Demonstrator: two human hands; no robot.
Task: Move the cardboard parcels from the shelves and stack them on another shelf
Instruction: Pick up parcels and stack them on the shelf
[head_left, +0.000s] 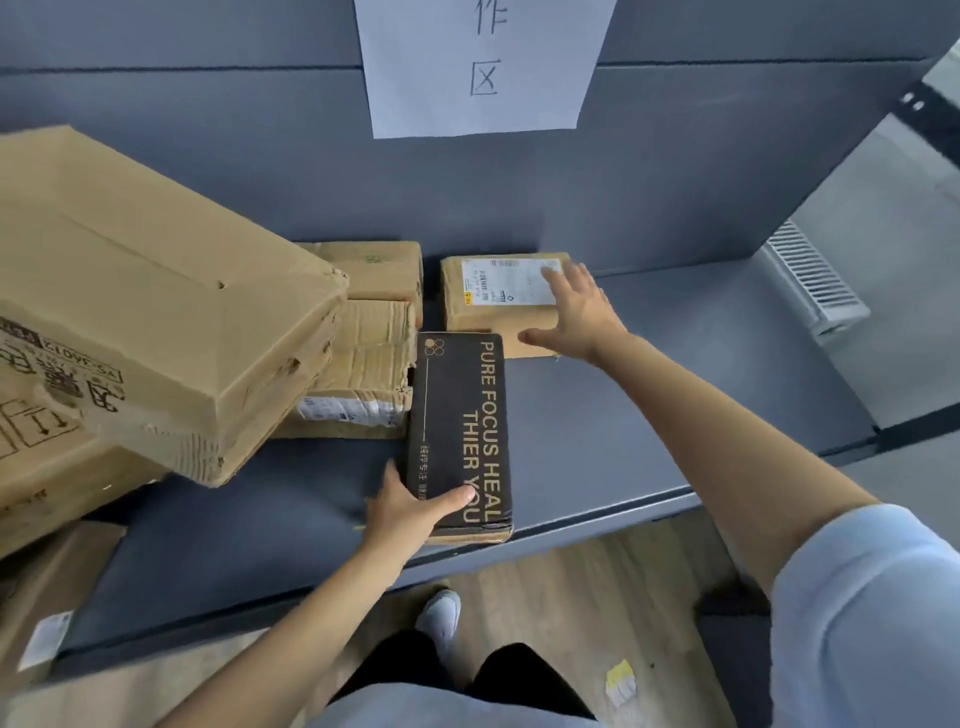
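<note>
Two hands on the grey shelf (649, 415): left hand (410, 512) grips black parcel's (460, 431) near end; right hand (576, 312), fingers spread flat, rests on labelled brown parcel (488, 301).

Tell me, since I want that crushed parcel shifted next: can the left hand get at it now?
Probably not yet: the left hand grips the black box, which lies beside the crushed parcel.

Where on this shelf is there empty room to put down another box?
Bare shelf lies right of the black box and labelled parcel, and in front under the big carton. The left is crowded with stacked parcels.
</note>
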